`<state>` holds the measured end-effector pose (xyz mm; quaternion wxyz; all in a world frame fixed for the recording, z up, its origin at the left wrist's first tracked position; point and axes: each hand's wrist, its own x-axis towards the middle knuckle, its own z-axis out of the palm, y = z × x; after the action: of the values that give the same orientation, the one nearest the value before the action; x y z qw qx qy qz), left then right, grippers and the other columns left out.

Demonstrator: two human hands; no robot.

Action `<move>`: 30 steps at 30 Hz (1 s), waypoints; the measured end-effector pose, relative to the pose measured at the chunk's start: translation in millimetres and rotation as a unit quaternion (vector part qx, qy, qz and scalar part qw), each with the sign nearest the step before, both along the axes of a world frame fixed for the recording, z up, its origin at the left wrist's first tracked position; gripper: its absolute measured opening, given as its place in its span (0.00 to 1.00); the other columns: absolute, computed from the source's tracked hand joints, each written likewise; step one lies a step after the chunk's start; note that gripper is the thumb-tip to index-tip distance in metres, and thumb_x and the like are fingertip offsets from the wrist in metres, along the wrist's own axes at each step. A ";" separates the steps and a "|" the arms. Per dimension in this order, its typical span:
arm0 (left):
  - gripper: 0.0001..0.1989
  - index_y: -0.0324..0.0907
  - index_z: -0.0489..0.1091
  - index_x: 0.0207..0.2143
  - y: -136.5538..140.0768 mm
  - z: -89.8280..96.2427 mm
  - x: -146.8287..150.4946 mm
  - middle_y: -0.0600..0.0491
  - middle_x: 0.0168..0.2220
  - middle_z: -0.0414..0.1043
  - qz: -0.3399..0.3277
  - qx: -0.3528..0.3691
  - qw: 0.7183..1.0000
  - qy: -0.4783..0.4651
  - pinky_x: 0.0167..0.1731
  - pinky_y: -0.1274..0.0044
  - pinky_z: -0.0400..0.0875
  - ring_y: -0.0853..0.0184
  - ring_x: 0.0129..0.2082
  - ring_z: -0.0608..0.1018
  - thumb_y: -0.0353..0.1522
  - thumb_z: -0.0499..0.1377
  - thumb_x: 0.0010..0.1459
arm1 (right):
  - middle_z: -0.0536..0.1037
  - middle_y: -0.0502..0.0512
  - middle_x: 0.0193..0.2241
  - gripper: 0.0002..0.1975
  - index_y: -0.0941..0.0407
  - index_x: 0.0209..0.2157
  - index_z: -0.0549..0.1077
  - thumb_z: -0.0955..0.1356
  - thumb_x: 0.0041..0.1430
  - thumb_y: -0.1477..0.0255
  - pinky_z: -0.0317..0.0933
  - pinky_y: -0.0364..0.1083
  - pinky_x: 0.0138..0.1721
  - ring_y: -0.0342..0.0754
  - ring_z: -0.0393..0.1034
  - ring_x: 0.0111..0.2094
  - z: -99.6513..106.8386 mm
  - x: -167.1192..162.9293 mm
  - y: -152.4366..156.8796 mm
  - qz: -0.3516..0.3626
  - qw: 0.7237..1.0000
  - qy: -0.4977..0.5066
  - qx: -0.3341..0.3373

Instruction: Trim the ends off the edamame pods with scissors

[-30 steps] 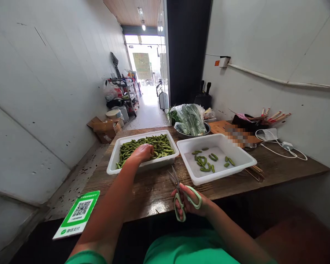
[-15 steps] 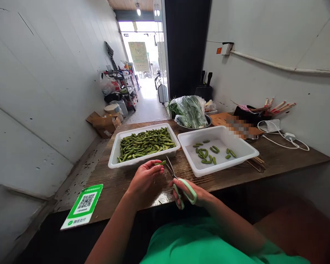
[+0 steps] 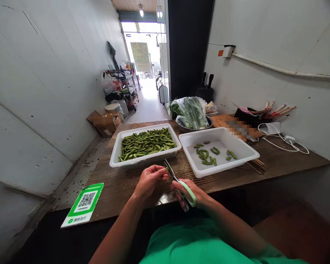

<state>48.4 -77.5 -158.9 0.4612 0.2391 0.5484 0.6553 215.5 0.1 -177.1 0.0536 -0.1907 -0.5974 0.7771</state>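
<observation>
My left hand (image 3: 151, 179) pinches a green bean pod (image 3: 167, 168), mostly hidden by the fingers, with its tip beside the scissor blades. In my right hand (image 3: 191, 192) is a pair of scissors (image 3: 187, 191) with light green handles, its blades a little apart and pointing up and left at the pod. Beyond my left hand stands a white tub (image 3: 116, 154) heaped with green pods (image 3: 145, 143). To its right, a second white tub (image 3: 199, 171) holds several scattered pods (image 3: 205, 157).
A bowl (image 3: 185, 129) with bagged leafy greens (image 3: 192, 112) stands behind the tubs. At right are a wooden board (image 3: 222, 121), sticks (image 3: 255, 167) and a white cable (image 3: 280, 146). A green QR-code sign (image 3: 84, 203) lies at the table's front left.
My left hand has turned, so less of the pod shows in its fingers. The scissor blades have come closer together at the pod's tip. The tubs' contents look the same.
</observation>
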 end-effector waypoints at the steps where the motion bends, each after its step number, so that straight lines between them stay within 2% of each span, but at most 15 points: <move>1: 0.14 0.35 0.71 0.30 0.0 0.6 -0.4 0.52 0.25 0.72 0.007 0.002 1.000 -0.001 0.27 0.80 0.67 0.74 0.23 0.73 0.34 0.68 0.42 | 0.65 0.43 0.16 0.26 0.58 0.34 0.65 0.63 0.52 0.48 0.58 0.40 0.11 0.39 0.60 0.12 -1.8 -0.2 -0.2 -0.001 1.000 -0.005 -0.002; 5: 0.16 0.37 0.71 0.32 -0.1 1.7 -4.8 0.58 0.21 0.68 0.044 0.004 0.999 -0.006 0.20 0.84 0.61 0.77 0.19 0.68 0.32 0.69 0.39 | 0.65 0.44 0.18 0.26 0.57 0.36 0.64 0.63 0.52 0.47 0.58 0.40 0.13 0.39 0.61 0.14 -5.8 1.1 -0.6 -0.010 1.000 -0.002 -0.016; 8: 0.16 0.36 0.72 0.32 -0.9 1.9 -6.8 0.60 0.19 0.66 0.039 -0.006 0.999 -0.006 0.18 0.84 0.59 0.78 0.18 0.66 0.32 0.69 0.38 | 0.66 0.45 0.21 0.27 0.57 0.38 0.63 0.62 0.52 0.47 0.60 0.40 0.18 0.39 0.62 0.17 -5.6 3.2 -0.7 0.016 0.998 0.026 -0.054; 10: 0.16 0.36 0.72 0.32 -1.5 2.4 -5.6 0.58 0.22 0.69 0.023 -0.002 1.000 -0.001 0.22 0.83 0.63 0.76 0.20 0.69 0.33 0.69 0.40 | 0.66 0.45 0.22 0.27 0.57 0.38 0.62 0.63 0.52 0.46 0.60 0.41 0.20 0.39 0.62 0.18 -4.8 3.7 -0.9 0.029 0.997 0.033 -0.065; 14: 0.14 0.37 0.69 0.29 -1.7 3.8 -1.0 0.51 0.30 0.74 -0.002 0.025 1.000 -0.005 0.34 0.76 0.68 0.68 0.32 0.75 0.35 0.67 0.42 | 0.65 0.44 0.20 0.28 0.57 0.38 0.61 0.62 0.51 0.45 0.58 0.40 0.18 0.39 0.61 0.16 -3.5 2.6 -1.3 0.020 0.999 0.024 -0.041; 16: 0.13 0.38 0.67 0.27 -1.6 3.8 -0.8 0.52 0.29 0.74 0.012 0.017 1.000 0.015 0.30 0.78 0.67 0.70 0.28 0.74 0.35 0.67 0.43 | 0.65 0.44 0.20 0.28 0.57 0.38 0.61 0.63 0.51 0.46 0.57 0.40 0.17 0.39 0.60 0.16 -3.2 2.5 -1.2 0.012 0.999 0.014 -0.027; 18: 0.13 0.38 0.67 0.28 -1.8 3.1 -2.5 0.55 0.25 0.71 0.028 0.001 0.998 0.057 0.24 0.81 0.63 0.74 0.22 0.70 0.35 0.67 0.42 | 0.65 0.44 0.20 0.26 0.57 0.38 0.61 0.63 0.52 0.47 0.57 0.39 0.16 0.38 0.60 0.16 -2.4 3.3 -0.8 0.016 1.000 0.008 -0.014; 20: 0.14 0.37 0.68 0.29 -2.6 2.3 -4.9 0.57 0.23 0.69 0.022 -0.021 0.995 0.096 0.21 0.82 0.59 0.76 0.19 0.66 0.36 0.67 0.42 | 0.65 0.44 0.20 0.25 0.57 0.37 0.61 0.62 0.54 0.48 0.56 0.39 0.16 0.38 0.61 0.16 -0.8 4.6 -0.4 0.025 1.000 0.004 -0.004; 25: 0.15 0.35 0.72 0.29 -4.2 3.8 -6.8 0.57 0.19 0.64 -0.034 -0.054 0.985 0.157 0.21 0.81 0.55 0.76 0.19 0.63 0.40 0.64 0.46 | 0.65 0.44 0.20 0.24 0.56 0.33 0.60 0.62 0.54 0.48 0.57 0.38 0.15 0.38 0.61 0.16 4.8 5.8 0.1 0.023 1.000 -0.009 0.013; 30: 0.14 0.37 0.69 0.25 -4.0 7.1 -5.1 0.57 0.19 0.64 -0.047 -0.048 0.985 0.160 0.22 0.80 0.57 0.75 0.19 0.63 0.40 0.63 0.46 | 0.65 0.44 0.19 0.25 0.57 0.35 0.62 0.61 0.54 0.47 0.57 0.39 0.14 0.38 0.61 0.14 1.9 3.4 0.1 0.008 1.000 -0.005 0.013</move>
<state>43.3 -81.5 -151.8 0.4084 0.3440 0.6340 0.5594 218.9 0.2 -175.2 0.0473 -0.1887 -0.6095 0.7685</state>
